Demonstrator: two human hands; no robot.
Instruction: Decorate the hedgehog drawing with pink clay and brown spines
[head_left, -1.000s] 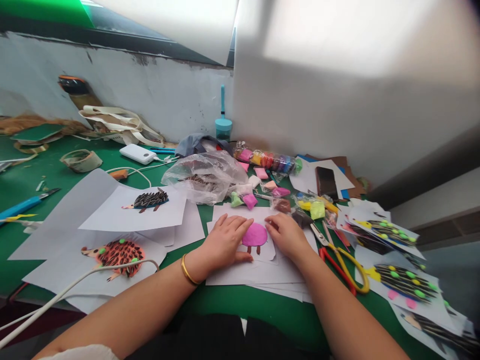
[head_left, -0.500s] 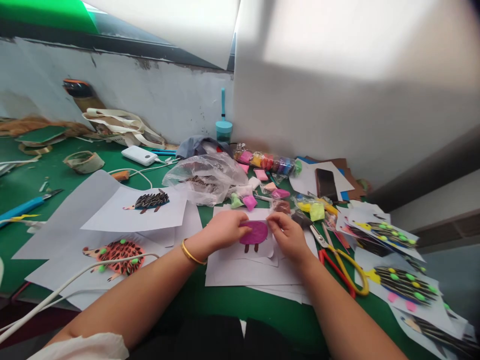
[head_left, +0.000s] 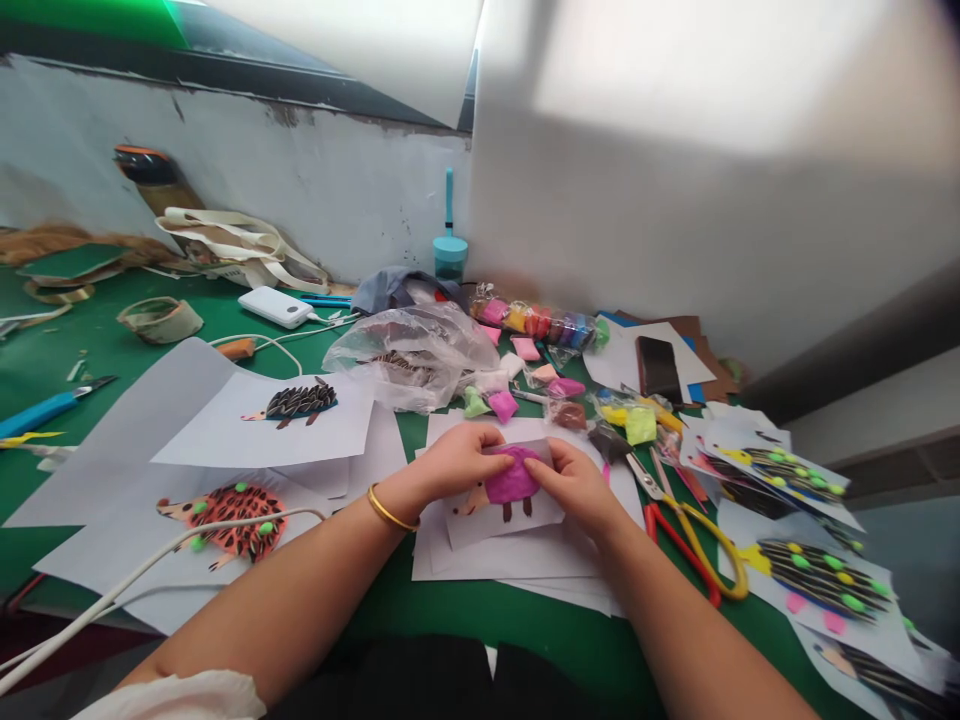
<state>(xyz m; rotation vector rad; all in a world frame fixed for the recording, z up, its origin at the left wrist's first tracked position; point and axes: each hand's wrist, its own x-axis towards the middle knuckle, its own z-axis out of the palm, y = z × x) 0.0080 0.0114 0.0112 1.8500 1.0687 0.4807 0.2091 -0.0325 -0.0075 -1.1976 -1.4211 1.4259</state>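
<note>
My left hand (head_left: 469,462) and my right hand (head_left: 568,478) grip a small white sheet of paper (head_left: 480,528) by its upper part, one at each side, thumbs on top. On the sheet is a hedgehog figure with a magenta modelling-clay body (head_left: 512,482), two brown legs and a pale snout with dark dots at the left. Both thumbs lie on the clay; the other fingers are partly hidden behind the sheet. More white paper (head_left: 450,562) lies beneath it.
Scissors (head_left: 701,540) with red and yellow handles lie by my right forearm. Finished hedgehog pictures (head_left: 817,570) are stacked at the right; others, including a pink seed-covered hedgehog (head_left: 236,515), lie left. A cable (head_left: 150,560) crosses there. Clay packets (head_left: 502,403) and a plastic bag (head_left: 420,350) sit behind.
The sheet has been raised and tilted, so the snout now shows. My thumbs have moved in onto the magenta clay, and my right hand has gone from the sheet's edge onto the figure.
</note>
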